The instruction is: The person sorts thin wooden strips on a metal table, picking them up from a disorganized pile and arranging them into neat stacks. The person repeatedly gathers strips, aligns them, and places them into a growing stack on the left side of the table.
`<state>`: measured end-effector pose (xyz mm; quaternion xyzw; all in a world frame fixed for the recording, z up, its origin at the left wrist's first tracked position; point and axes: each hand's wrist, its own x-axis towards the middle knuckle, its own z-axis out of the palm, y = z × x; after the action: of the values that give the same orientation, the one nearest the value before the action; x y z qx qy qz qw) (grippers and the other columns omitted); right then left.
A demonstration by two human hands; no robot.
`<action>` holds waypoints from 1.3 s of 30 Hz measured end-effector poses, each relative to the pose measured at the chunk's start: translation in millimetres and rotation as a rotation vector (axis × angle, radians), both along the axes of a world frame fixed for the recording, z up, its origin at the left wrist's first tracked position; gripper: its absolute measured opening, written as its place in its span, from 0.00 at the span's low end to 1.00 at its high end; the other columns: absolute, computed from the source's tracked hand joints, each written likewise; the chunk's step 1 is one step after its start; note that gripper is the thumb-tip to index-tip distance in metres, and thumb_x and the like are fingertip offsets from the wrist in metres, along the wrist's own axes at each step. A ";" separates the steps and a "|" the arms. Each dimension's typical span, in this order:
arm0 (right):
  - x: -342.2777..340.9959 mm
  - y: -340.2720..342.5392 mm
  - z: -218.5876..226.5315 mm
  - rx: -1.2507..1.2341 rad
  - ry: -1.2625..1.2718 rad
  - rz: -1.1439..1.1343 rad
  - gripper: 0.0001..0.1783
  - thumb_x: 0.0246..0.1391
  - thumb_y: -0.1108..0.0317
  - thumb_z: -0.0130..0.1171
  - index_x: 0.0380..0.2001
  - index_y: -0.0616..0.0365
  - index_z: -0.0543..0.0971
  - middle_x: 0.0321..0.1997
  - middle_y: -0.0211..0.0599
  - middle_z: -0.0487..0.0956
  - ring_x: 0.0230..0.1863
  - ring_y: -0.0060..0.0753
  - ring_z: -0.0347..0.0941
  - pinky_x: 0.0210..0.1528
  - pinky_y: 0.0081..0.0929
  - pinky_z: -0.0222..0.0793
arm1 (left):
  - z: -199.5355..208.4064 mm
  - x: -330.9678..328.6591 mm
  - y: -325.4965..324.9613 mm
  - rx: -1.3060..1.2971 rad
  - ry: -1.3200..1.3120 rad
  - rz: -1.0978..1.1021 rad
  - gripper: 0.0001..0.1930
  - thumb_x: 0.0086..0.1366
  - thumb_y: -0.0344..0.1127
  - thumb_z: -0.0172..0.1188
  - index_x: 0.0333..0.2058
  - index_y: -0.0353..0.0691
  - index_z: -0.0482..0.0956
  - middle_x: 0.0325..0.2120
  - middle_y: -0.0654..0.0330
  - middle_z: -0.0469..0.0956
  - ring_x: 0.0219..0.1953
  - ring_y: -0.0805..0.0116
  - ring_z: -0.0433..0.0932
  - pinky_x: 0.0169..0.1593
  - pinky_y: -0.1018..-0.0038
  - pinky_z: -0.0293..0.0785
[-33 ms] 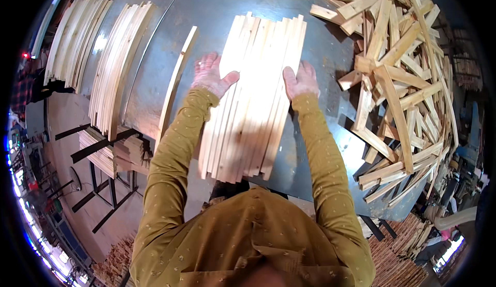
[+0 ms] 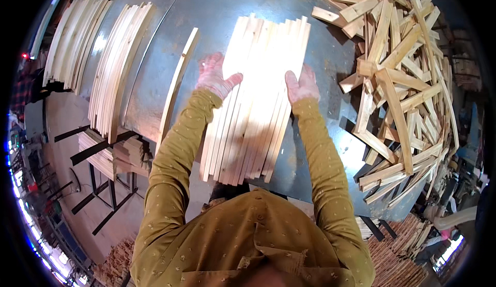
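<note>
A bundle of pale wooden strips [image 2: 243,127] lies side by side on the metal table in front of me, its ends uneven and its middle washed out by glare. My left hand [image 2: 216,76] presses its left side, thumb over the edge and fingers stretched along the tabletop. Opposite it, my right hand [image 2: 303,84] bears on the right side, thumb at the edge and fingers on the outer side. The strips sit between both hands. One separate wooden strip [image 2: 178,83] lies left of my left hand, untouched.
Two more rows of strips, one nearer [image 2: 118,67] and one farther left [image 2: 77,41], lie across the metal table [image 2: 212,3]. A tangled pile of wooden pieces [image 2: 395,75] covers the right side. Below left stand a black metal frame [image 2: 111,194] and stacked wood [image 2: 129,152].
The bundle and both hands sit very slightly farther right and lower in the picture. Both hands stay at the bundle's sides.
</note>
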<state>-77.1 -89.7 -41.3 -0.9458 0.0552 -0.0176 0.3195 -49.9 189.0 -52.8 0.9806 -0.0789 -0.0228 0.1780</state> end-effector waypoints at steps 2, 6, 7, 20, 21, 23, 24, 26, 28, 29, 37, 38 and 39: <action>-8.2 -0.9 -30.0 0.749 -0.026 -0.256 0.31 0.62 0.57 0.54 0.62 0.66 0.67 0.65 0.51 0.69 0.65 0.49 0.66 0.66 0.40 0.60 | 12.7 7.9 -24.5 -0.275 0.199 0.044 0.48 0.55 0.55 0.69 0.65 0.31 0.57 0.64 0.44 0.62 0.68 0.49 0.58 0.70 0.61 0.54; 2.8 30.5 15.0 1.093 -0.069 -0.265 0.29 0.63 0.62 0.54 0.63 0.64 0.66 0.60 0.43 0.73 0.60 0.37 0.69 0.61 0.34 0.65 | -27.6 14.7 5.0 -1.184 0.531 0.164 0.52 0.50 0.45 0.77 0.66 0.30 0.55 0.62 0.48 0.66 0.65 0.57 0.63 0.67 0.65 0.60; 12.7 32.8 49.4 0.911 -0.004 -0.246 0.27 0.64 0.61 0.52 0.62 0.64 0.67 0.59 0.41 0.74 0.59 0.35 0.69 0.61 0.33 0.66 | -14.6 28.9 8.8 -1.287 0.509 0.015 0.51 0.51 0.45 0.77 0.66 0.30 0.55 0.62 0.48 0.67 0.64 0.59 0.64 0.66 0.66 0.61; 84.3 -66.8 224.2 0.120 -0.580 0.040 0.35 0.52 0.65 0.64 0.59 0.54 0.58 0.52 0.48 0.74 0.48 0.41 0.74 0.48 0.34 0.73 | 211.3 115.4 -12.5 -1.400 0.326 -0.191 0.29 0.73 0.38 0.48 0.68 0.37 0.54 0.64 0.57 0.65 0.65 0.62 0.64 0.68 0.66 0.58; 87.3 -61.5 169.4 0.470 -0.332 0.034 0.41 0.51 0.67 0.66 0.63 0.53 0.54 0.54 0.48 0.74 0.49 0.40 0.74 0.50 0.33 0.73 | 176.6 97.3 -5.0 -1.299 0.458 -0.144 0.35 0.70 0.38 0.54 0.70 0.37 0.48 0.63 0.54 0.66 0.64 0.61 0.64 0.67 0.68 0.60; 50.4 -45.9 79.9 0.933 0.057 -0.047 0.53 0.49 0.72 0.68 0.70 0.51 0.45 0.57 0.48 0.72 0.52 0.38 0.73 0.54 0.31 0.73 | 114.9 55.0 -5.7 -1.204 0.639 -0.025 0.44 0.65 0.35 0.62 0.71 0.37 0.42 0.62 0.50 0.66 0.64 0.61 0.65 0.64 0.71 0.63; 22.6 -28.8 39.1 1.085 0.176 -0.061 0.59 0.48 0.75 0.69 0.74 0.50 0.40 0.59 0.47 0.71 0.54 0.36 0.73 0.55 0.30 0.73 | 76.5 22.3 -1.1 -1.196 0.675 0.114 0.46 0.64 0.34 0.63 0.71 0.38 0.41 0.61 0.49 0.66 0.64 0.61 0.64 0.63 0.73 0.64; -33.3 -2.5 -12.6 1.291 0.243 -0.039 0.58 0.52 0.82 0.62 0.75 0.42 0.36 0.68 0.44 0.63 0.64 0.31 0.65 0.60 0.25 0.68 | -5.2 -39.4 9.6 -1.258 0.504 0.186 0.45 0.64 0.30 0.62 0.72 0.41 0.41 0.61 0.51 0.67 0.63 0.63 0.65 0.63 0.72 0.64; -72.1 12.5 -36.7 1.355 0.232 -0.136 0.58 0.52 0.82 0.63 0.75 0.44 0.37 0.69 0.39 0.62 0.66 0.31 0.62 0.62 0.26 0.65 | -0.7 -81.0 0.5 -1.265 0.494 0.307 0.44 0.64 0.36 0.63 0.71 0.39 0.45 0.62 0.49 0.66 0.64 0.59 0.65 0.63 0.69 0.65; -82.6 18.2 -35.8 1.448 0.260 -0.170 0.57 0.52 0.81 0.64 0.75 0.47 0.38 0.71 0.36 0.60 0.66 0.33 0.62 0.63 0.26 0.63 | 12.4 -95.3 1.2 -1.264 0.477 0.379 0.43 0.64 0.39 0.63 0.71 0.38 0.47 0.63 0.48 0.65 0.64 0.57 0.65 0.64 0.68 0.65; -83.1 20.9 -39.2 1.137 0.353 -0.174 0.57 0.51 0.78 0.66 0.74 0.54 0.38 0.69 0.49 0.61 0.65 0.38 0.64 0.63 0.29 0.65 | 57.1 -93.9 111.3 0.423 -0.063 0.517 0.30 0.59 0.58 0.62 0.54 0.45 0.74 0.56 0.46 0.70 0.55 0.41 0.72 0.55 0.57 0.72; -81.8 20.3 -36.1 1.409 0.471 -0.285 0.57 0.51 0.78 0.66 0.74 0.55 0.38 0.69 0.51 0.61 0.65 0.38 0.64 0.63 0.29 0.66 | 48.7 -101.4 124.4 0.293 0.183 0.542 0.28 0.59 0.56 0.62 0.53 0.44 0.75 0.56 0.47 0.71 0.54 0.42 0.74 0.55 0.58 0.73; -76.8 24.1 -31.6 1.446 0.485 -0.293 0.58 0.50 0.79 0.66 0.74 0.56 0.38 0.68 0.51 0.62 0.64 0.39 0.65 0.62 0.28 0.67 | 43.9 -104.9 132.2 0.162 0.414 0.557 0.26 0.60 0.54 0.62 0.51 0.43 0.76 0.55 0.47 0.72 0.53 0.43 0.75 0.54 0.58 0.73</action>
<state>-154.0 -65.6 -72.9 -0.4628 0.2460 0.1880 0.8307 -154.8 321.2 -9.0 0.9500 0.2314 -0.1776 0.1112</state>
